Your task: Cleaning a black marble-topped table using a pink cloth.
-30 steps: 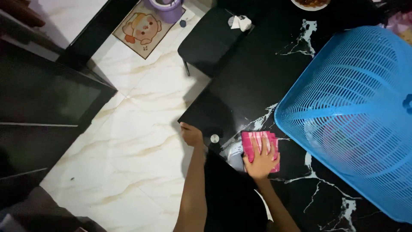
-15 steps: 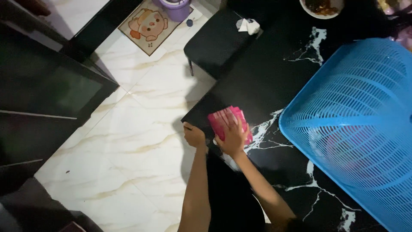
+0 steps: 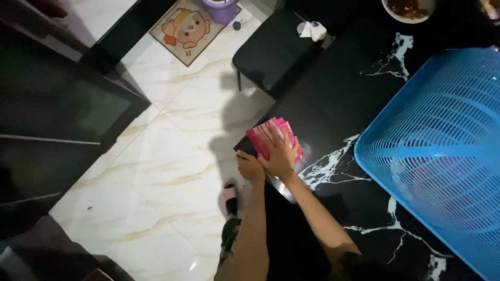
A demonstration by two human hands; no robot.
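Just 1 view here — the head camera, looking steeply down from above past the person's own arms, fairly high up, catching the black marbled desk (image 3: 333,99) at right and pale tiled floor (image 3: 172,156) at left.

Both arms bare to the elbow and beyond — no sleeves, no watch, no rings on the left hand (image 3: 250,167) or the right hand (image 3: 281,154). Below, patterned dark-green trousers (image 3: 228,239) — and a pink slipper (image 3: 229,191) with a dark strap on one foot.
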